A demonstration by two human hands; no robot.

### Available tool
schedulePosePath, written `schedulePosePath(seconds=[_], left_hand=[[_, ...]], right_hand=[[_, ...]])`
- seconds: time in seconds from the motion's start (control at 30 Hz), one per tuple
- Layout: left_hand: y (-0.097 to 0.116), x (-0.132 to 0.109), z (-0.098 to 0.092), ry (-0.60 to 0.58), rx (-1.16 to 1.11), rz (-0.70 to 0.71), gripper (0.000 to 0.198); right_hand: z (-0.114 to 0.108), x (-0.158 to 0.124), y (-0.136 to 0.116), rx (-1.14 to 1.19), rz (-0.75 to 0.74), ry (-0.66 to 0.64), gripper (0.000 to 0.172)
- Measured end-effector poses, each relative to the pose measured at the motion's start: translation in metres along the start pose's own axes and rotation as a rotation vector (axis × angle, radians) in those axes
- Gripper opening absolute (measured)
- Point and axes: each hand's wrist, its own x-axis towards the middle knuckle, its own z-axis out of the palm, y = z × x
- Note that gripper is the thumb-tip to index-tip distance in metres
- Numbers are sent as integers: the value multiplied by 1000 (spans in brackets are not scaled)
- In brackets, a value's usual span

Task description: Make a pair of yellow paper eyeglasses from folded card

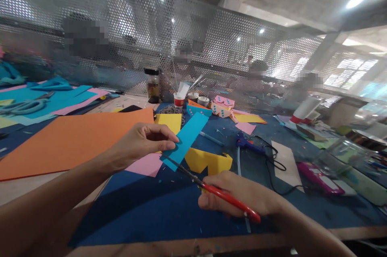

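Note:
My left hand pinches a long blue paper strip by its lower end and holds it slanted above the table. My right hand is wrapped round the red handles of a pair of scissors. The scissor blades point up-left and meet the strip's bottom edge. Under the strip lie a yellow cut-out and a pink paper piece on a blue sheet.
A large orange sheet lies at left, with blue and pink sheets behind it. A blue glue gun with a black cable, a jar, small cups, paper shapes and clutter fill the back and right. A perforated metal screen stands behind.

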Motion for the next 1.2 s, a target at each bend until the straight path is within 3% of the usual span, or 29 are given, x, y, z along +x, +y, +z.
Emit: schedulePosePath(seconds=[0.63, 1.2], left_hand=[[-1, -2, -1, 41, 65, -11, 25], [6, -4, 5, 112, 23, -23, 17]], right_hand=[[0, 0, 0, -11, -17, 17, 59], [0, 0, 0, -2, -2, 15, 59]])
